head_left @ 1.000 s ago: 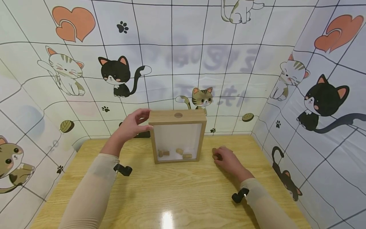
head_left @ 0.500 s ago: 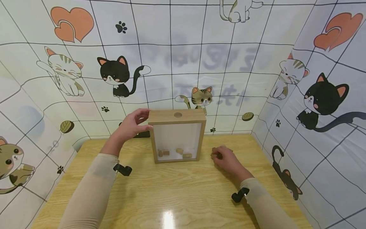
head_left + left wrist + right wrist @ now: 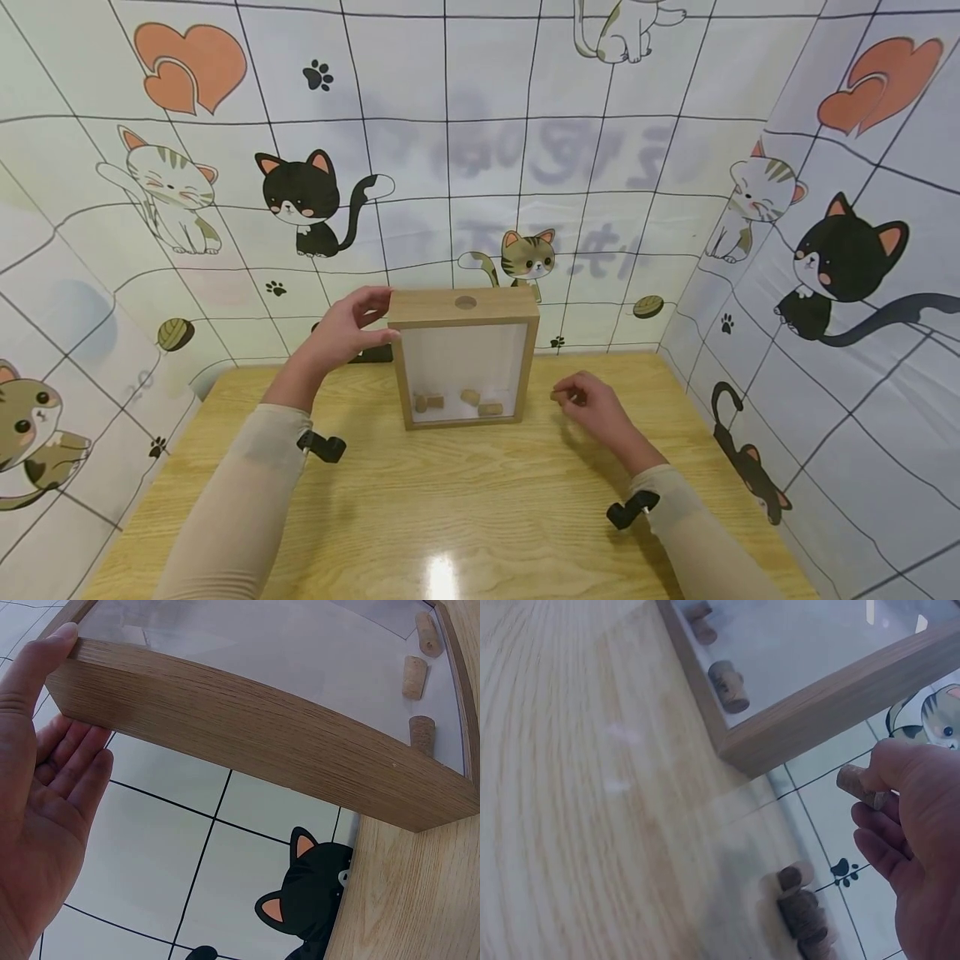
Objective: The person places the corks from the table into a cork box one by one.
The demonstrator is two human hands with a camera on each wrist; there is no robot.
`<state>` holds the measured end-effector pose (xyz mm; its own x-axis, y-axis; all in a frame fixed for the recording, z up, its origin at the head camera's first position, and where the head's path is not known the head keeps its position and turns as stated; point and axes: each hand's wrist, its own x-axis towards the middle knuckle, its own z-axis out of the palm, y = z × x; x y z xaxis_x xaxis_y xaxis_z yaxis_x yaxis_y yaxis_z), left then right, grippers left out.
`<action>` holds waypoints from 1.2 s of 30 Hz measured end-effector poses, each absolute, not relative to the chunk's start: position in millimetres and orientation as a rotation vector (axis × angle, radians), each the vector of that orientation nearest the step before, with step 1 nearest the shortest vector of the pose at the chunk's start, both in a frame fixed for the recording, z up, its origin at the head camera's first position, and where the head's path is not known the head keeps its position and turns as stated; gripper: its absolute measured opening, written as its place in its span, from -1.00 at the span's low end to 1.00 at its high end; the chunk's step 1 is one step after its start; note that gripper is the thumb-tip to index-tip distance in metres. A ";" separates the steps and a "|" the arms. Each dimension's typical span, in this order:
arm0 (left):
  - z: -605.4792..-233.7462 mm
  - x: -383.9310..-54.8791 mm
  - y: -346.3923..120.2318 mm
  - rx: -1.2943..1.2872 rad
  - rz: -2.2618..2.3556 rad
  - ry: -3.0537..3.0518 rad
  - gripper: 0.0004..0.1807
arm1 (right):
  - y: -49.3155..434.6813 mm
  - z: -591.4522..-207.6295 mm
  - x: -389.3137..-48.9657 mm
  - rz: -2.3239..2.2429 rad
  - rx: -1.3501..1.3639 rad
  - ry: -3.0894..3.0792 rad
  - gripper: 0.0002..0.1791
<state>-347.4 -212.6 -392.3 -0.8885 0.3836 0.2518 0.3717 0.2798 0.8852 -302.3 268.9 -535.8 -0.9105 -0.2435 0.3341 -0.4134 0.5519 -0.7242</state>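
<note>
A shallow wooden box (image 3: pixel 427 310) with a clear front stands upright on the table, a round hole (image 3: pixel 466 302) in its top. Several corks (image 3: pixel 490 409) lie at the bottom behind the front pane. My left hand (image 3: pixel 347 327) holds the box by its upper left side, thumb on the front edge and fingers behind, as the left wrist view shows. Right of the box, my right hand (image 3: pixel 597 410) pinches a cork (image 3: pixel 860 786) between thumb and fingers, just above the table. Below that hand, in the right wrist view, loose corks (image 3: pixel 802 913) lie blurred on the table.
The wooden table (image 3: pixel 450 500) meets a white cloth wall (image 3: pixel 420 225) printed with cats and grid lines, close behind the box. Cloth also closes in the right side (image 3: pixel 862 400) and the left side. A dark object (image 3: pixel 375 354) shows partly behind the left hand.
My right hand has lifted slightly off the table with a cork between its fingers and shifted a little toward the box. The left hand and the box have stayed put.
</note>
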 end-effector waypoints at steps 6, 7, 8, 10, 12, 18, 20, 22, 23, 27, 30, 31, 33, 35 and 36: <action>-392.0 -347.2 -212.7 0.737 1.721 2.506 -0.17 | 266.6 -523.8 -298.2 1.362 0.551 -2.551 -0.78; -392.1 -347.0 -212.7 0.734 1.721 2.508 -0.17 | 266.4 -521.4 -297.3 1.383 0.552 -2.549 -0.78; -392.2 -346.8 -212.7 0.731 1.722 2.508 -0.17 | 266.2 -518.8 -296.5 1.401 0.549 -2.548 -0.78; -392.1 -346.3 -212.5 0.727 1.724 2.507 -0.18 | 265.4 -513.2 -294.7 1.452 0.537 -2.539 -0.78; -391.9 -346.0 -212.2 0.727 1.726 2.505 -0.17 | 264.8 -507.7 -293.1 1.497 0.520 -2.534 -0.77; -391.2 -345.4 -212.1 0.726 1.720 2.507 -0.17 | 264.4 -491.4 -289.7 1.550 0.500 -2.534 -0.74; -391.1 -345.2 -212.1 0.725 1.716 2.511 -0.17 | 264.9 -485.4 -289.2 1.497 0.515 -2.541 -0.75; -391.2 -345.2 -212.2 0.726 1.711 2.515 -0.16 | 265.5 -480.0 -289.6 1.447 0.531 -2.540 -0.76; -391.3 -345.3 -212.3 0.727 1.710 2.515 -0.16 | 266.0 -477.6 -290.2 1.423 0.538 -2.536 -0.77; -392.7 -346.5 -212.6 0.739 1.716 2.511 -0.16 | 267.8 -468.3 -293.4 1.371 0.566 -2.510 -0.76; -393.6 -347.4 -212.7 0.745 1.721 2.508 -0.16 | 268.1 -459.8 -295.3 1.336 0.598 -2.493 -0.76; -393.6 -347.5 -212.7 0.745 1.720 2.509 -0.16 | 268.0 -456.9 -296.1 1.327 0.609 -2.486 -0.76; -393.4 -347.4 -212.7 0.746 1.718 2.512 -0.17 | 267.8 -450.7 -297.6 1.310 0.635 -2.468 -0.77; -392.9 -347.1 -212.9 0.746 1.714 2.517 -0.17 | 266.9 -444.4 -299.7 1.303 0.657 -2.445 -0.77; -392.6 -346.9 -213.0 0.747 1.712 2.519 -0.17 | 266.5 -440.8 -300.3 1.308 0.671 -2.427 -0.78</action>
<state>-346.9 -213.0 -392.6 -0.8865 0.3859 0.2554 0.3795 0.2906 0.8784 -300.3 266.5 -440.8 -0.8446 -0.2572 0.4696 -0.5336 0.4756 -0.6994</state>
